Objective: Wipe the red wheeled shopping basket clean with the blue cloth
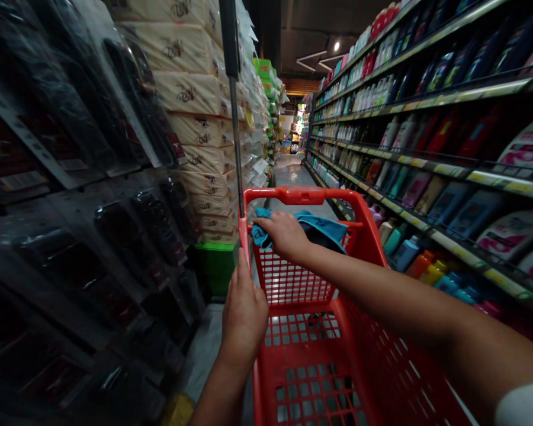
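Note:
A red plastic shopping cart (308, 354) with grid walls and a grid floor stands in front of me in a store aisle. My left hand (245, 310) grips its left rim, fingers pointing up along the edge. Stretched across to the far end of the basket, my right hand (288, 235) is closed over a bunched blue cloth (261, 238) near the far left corner. More blue fabric with a dark part (325, 226) lies to the right of that hand, over the far wall; whether it is one piece with the bunched cloth, I cannot tell.
Packaged dark goods (128, 242) hang close on the left. Behind them rise stacked tissue packs (182, 92) on a green base (215, 266). A dark-topped pole (236, 118) stands at the cart's far left corner. Shelves of bottles (453, 201) line the right side.

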`<state>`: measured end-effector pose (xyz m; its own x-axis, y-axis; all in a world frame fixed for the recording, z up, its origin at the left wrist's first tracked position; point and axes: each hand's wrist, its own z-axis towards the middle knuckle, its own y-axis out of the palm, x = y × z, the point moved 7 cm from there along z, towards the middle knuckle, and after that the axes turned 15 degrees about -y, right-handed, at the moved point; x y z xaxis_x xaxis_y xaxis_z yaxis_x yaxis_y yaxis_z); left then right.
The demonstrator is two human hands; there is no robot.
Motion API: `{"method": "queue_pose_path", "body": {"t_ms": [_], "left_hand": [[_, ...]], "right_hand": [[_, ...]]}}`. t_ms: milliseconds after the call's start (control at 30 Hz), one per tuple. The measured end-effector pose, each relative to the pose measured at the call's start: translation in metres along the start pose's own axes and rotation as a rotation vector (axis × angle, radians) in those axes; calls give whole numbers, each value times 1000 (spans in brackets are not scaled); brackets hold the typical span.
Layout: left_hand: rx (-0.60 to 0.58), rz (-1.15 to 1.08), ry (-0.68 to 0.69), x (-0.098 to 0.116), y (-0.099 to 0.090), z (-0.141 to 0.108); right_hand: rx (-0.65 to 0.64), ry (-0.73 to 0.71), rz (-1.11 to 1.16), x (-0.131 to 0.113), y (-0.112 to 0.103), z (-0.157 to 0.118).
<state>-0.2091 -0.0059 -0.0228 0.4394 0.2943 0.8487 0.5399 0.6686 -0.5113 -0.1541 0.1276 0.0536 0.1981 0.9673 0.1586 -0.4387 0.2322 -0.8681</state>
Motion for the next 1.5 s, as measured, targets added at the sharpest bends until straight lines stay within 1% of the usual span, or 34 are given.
{"method": "queue_pose_path", "body": {"t_ms": [67, 133, 233, 267, 333, 400, 467, 533, 567, 600, 633, 733, 767, 800, 833, 900, 1000, 1067, 1100, 1167, 1267, 1333, 1400, 1500], "left_hand": [[-2, 29, -13, 2, -2, -1], [5, 56, -26, 2, -5, -2], [12, 61, -22, 2, -9, -2], [14, 63, -24, 1, -9, -1], [12, 71, -26, 0, -10, -1], [8, 82, -22, 1, -10, -1], [8, 93, -12, 2, -10, -1], [16, 98, -13, 2, -11, -2], [21, 96, -16, 1, -11, -2], [27, 90, -16, 0, -11, -1], [34, 82, -13, -1, -10, -1], [63, 74, 7, -5, -8, -1], [76, 80, 15, -6, -6, -1], [88, 88, 20, -6, -5, -2], [99, 100, 21, -6, -5, -2], [112, 130, 12, -5, -4, -4], [96, 164, 8, 0, -4, -6], [82, 170, 13, 3, -4, -7], [78, 174, 12, 4, -4, -8], [75, 185, 15, 4, -4, -8], [89, 190, 27, 4, -4, -8], [100, 188, 27, 4, -5, -8], [93, 192, 17, 5, -6, -7], [59, 207, -8, 8, -7, -7]], "right_hand": [[-88, -18, -68, 0, 12, -9], [-120, 30, -119, 14, 12, -30], [-144, 243, -189, 45, 2, -71], [-142, 319, -208, 52, -1, -82], [-117, 438, -221, 56, -4, -93], [-90, 477, -200, 47, -1, -87], [-83, 424, -165, 32, 5, -71], [-94, 317, -137, 20, 9, -57], [-104, 274, -127, 18, 9, -53], [-112, 258, -122, 19, 7, -54], [-118, 272, -122, 24, 4, -57], [-111, 422, -123, 43, -10, -75], [-102, 457, -110, 45, -14, -80], [-93, 458, -85, 43, -16, -81], [-79, 424, -52, 37, -17, -80], [-43, 266, 29, 15, -14, -73], [-12, -11, 132, -24, -1, -63], [-18, -123, 150, -38, 8, -59], [-8, -152, 140, -40, 10, -57], [52, -168, 96, -36, 12, -49], [146, -104, 28, -23, 21, -38], [161, -53, -2, -20, 37, -36], [181, -21, -16, -24, 58, -40], [230, -59, -13, -39, 88, -53]]}}
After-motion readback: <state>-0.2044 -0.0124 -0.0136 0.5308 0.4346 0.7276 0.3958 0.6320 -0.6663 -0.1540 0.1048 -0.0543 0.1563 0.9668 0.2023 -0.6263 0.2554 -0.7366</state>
